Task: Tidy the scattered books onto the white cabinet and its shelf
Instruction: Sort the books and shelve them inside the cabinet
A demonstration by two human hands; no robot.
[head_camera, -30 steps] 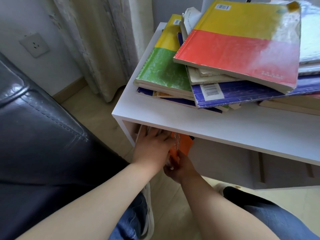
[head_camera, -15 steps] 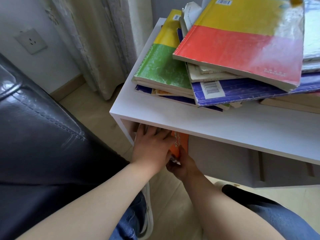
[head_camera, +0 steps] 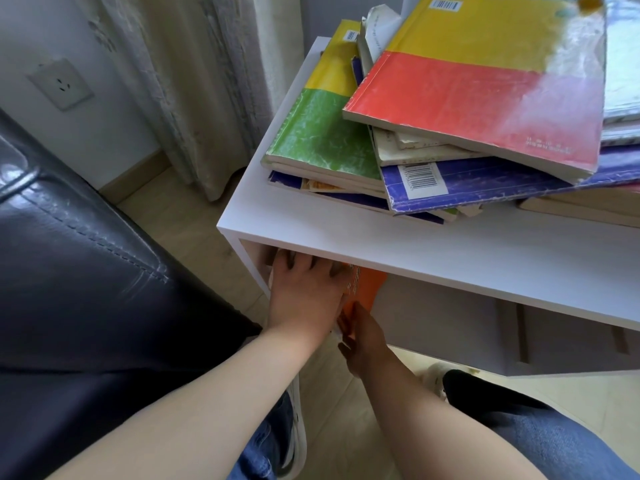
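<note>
Left of the cabinet (head_camera: 381, 233) sits a black leather sofa (head_camera: 86, 271), glossy and stitched, with a nubby cream curtain (head_camera: 194, 81) behind the cabinet's far corner. Under the cabinet's smooth white top, the left hand (head_camera: 304, 296) lies flat, fingers spread, not gripping. Its tips are hidden by the top's edge. Just beside it a thin orange book (head_camera: 369, 289) stands half inside the shelf, upper part hidden, the right hand (head_camera: 363, 341) pinching its lower edge. On the cabinet, worn glossy paperbacks (head_camera: 467, 95) lie in a skewed pile, cut off rightward.
</note>
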